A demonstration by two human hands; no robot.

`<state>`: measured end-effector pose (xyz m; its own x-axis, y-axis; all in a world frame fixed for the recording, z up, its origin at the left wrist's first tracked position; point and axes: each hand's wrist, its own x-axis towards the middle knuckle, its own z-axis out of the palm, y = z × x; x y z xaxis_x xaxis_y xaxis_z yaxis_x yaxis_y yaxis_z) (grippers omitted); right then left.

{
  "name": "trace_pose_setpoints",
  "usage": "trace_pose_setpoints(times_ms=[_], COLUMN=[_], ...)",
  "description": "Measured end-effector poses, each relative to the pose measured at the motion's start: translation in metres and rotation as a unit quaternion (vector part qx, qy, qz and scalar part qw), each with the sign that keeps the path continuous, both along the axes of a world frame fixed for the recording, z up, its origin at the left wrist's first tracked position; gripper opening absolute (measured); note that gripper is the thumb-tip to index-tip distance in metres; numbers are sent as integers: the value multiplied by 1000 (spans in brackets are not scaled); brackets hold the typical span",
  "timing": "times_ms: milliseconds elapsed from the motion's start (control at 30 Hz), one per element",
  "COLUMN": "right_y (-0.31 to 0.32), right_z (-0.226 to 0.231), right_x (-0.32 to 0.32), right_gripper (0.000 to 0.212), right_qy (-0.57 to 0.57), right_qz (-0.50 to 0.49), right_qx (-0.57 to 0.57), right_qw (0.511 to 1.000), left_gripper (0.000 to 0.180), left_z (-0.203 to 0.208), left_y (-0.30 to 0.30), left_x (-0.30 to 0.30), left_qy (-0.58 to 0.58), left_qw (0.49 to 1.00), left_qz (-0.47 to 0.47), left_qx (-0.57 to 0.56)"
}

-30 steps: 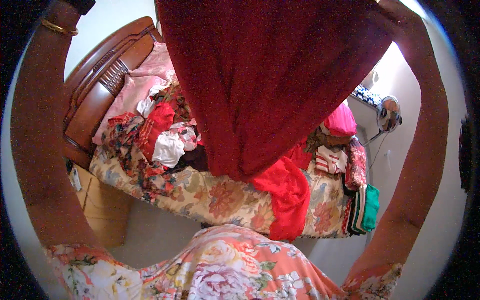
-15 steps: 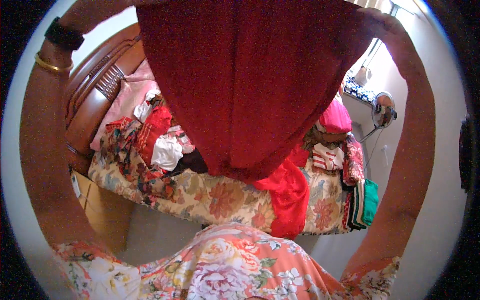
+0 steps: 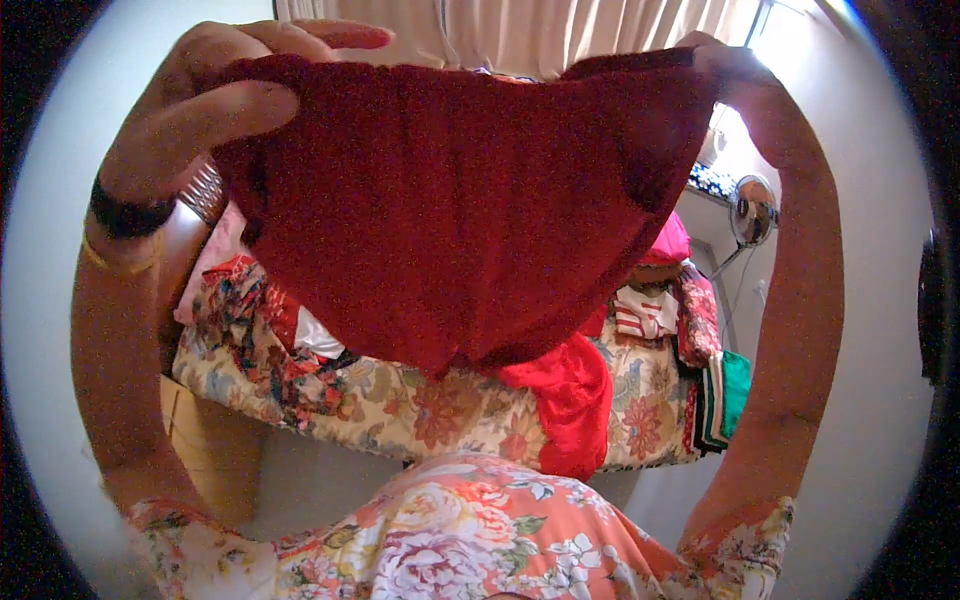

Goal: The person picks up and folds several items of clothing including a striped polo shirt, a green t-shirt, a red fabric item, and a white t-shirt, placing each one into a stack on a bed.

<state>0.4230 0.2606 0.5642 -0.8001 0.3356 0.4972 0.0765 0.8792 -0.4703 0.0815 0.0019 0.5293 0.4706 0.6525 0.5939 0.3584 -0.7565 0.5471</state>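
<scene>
A dark red garment (image 3: 460,210) hangs stretched between my raised hands in front of the bed; its exact kind is hard to tell. My left hand (image 3: 225,105) pinches its upper left corner between the thumb and the fingers behind, with one finger stretched out over the top edge. At the opposite upper corner my right hand (image 3: 735,80) is closed on the cloth, its fingers partly hidden. The garment's lower edge droops in a curve above a bright red cloth (image 3: 575,400), which trails over the near edge of the bed.
The bed has a floral cover (image 3: 435,410). Patterned clothes (image 3: 290,370) lie at its left. On the right are a striped white cloth (image 3: 645,312) and a stack of folded clothes (image 3: 712,400). A fan (image 3: 752,212) stands behind, and a wooden cabinet (image 3: 215,440) at the near left.
Both hands have come down with the garment, so its top edge and the curtain behind now show. My left hand has moved fully into view.
</scene>
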Motion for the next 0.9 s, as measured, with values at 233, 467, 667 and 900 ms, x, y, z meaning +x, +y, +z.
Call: trace_pose_setpoints(times_ms=[233,467,667,900], right_y=[3,-55,-63,-38], right_z=[-32,-34,-47,-26], right_x=[23,12,12,13], right_gripper=[18,11,18,22], right_qy=[11,-149,-145,-43], right_qz=[-27,151,-71,-223], right_qx=[-66,4,149,242], right_qw=[997,977,976,943], left_gripper=[14,34,28,31], left_z=[-8,16,16,30], left_y=[-17,20,20,17], left_x=[18,2,16,30], left_qy=[-186,403,359,427], left_qw=[964,840,855,784], left_qz=[187,349,363,385], left_qx=[-27,100,95,235])
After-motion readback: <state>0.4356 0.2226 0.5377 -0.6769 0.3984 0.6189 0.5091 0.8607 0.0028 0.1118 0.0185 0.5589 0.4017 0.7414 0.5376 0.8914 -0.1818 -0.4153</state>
